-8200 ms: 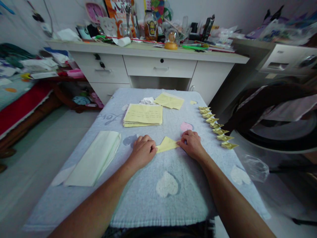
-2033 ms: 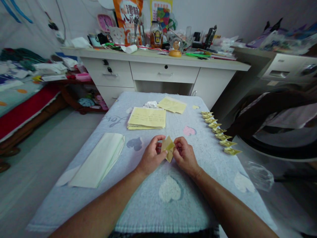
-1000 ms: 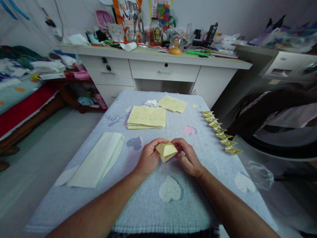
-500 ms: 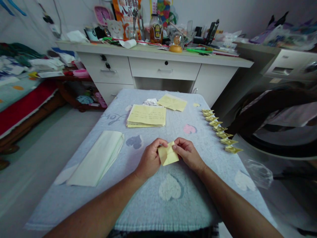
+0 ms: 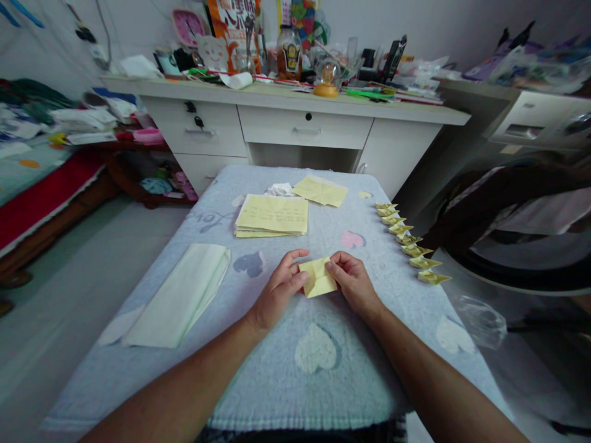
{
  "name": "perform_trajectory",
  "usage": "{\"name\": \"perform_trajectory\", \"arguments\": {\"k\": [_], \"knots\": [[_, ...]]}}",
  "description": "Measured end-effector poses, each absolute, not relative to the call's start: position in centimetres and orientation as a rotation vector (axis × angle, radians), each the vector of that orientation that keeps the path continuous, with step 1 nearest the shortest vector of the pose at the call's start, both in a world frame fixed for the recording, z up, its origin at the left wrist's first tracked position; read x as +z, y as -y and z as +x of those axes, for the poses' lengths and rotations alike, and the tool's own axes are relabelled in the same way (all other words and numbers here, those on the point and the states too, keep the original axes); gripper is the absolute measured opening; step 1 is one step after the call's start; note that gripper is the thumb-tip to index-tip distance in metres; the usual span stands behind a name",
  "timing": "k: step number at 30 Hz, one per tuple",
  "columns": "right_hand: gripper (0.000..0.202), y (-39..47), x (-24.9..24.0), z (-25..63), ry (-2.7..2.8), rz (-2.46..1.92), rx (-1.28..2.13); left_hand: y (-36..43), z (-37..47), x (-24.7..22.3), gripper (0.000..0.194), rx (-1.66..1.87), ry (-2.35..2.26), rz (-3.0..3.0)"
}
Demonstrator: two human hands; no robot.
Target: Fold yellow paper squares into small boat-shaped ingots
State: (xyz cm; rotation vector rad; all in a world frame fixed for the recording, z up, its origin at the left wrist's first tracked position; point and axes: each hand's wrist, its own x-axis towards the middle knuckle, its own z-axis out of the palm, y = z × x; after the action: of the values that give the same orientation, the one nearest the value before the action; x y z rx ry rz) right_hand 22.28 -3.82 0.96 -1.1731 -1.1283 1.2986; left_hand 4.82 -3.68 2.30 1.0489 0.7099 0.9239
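Observation:
A small folded yellow paper with crease lines is held up between my two hands, over the middle of the cloth-covered table. My right hand pinches its upper right edge between thumb and fingers. At the paper's left edge is my left hand, its thumb on the near face and its index finger raised off the sheet; the other fingers are partly hidden behind. Beyond the hands lies a stack of yellow paper sheets. Folded yellow paper boats stand in a row along the table's right side.
A folded pale green sheet lies on the left of the tablecloth. More yellow paper and a crumpled white tissue are at the back. A cluttered white desk stands beyond, a washing machine at right.
The yellow paper has turned so its long side lies more level. My left hand has loosened: its index finger has lifted and its thumb has come onto the near face.

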Motion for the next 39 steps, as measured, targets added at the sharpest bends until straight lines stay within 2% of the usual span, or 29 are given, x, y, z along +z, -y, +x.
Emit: {"name": "perform_trajectory", "arguments": {"k": [4,6,12,15,20,30,36,39], "knots": [[0.034,4.0,1.2,22.1,1.239,-1.207,1.215,3.5,5.2,1.7,0.060,0.908,-0.805,1.048],[0.032,4.1,1.3,22.1,1.267,-1.189,1.233,3.3,5.3,1.3,0.062,0.906,-0.836,1.086],[0.031,4.1,1.4,22.0,1.271,-1.113,1.362,3.0,5.0,1.1,0.056,0.901,-0.832,1.163],[0.032,4.1,1.2,22.1,1.253,-1.103,1.408,3.0,5.0,1.1,0.046,0.894,-0.821,1.186],[0.032,4.1,1.0,22.2,1.252,-1.102,1.396,3.0,5.0,0.5,0.033,0.853,-0.844,1.252],[0.033,4.3,1.3,22.4,1.253,-1.165,1.352,3.2,4.9,1.2,0.020,0.787,-0.918,1.441],[0.030,4.2,1.7,22.5,1.254,-1.121,1.350,3.1,4.8,1.4,0.019,0.854,-0.913,1.362],[0.032,4.2,1.9,22.7,1.264,-1.078,1.400,3.0,4.8,1.4,0.028,0.942,-0.892,1.228]]}}
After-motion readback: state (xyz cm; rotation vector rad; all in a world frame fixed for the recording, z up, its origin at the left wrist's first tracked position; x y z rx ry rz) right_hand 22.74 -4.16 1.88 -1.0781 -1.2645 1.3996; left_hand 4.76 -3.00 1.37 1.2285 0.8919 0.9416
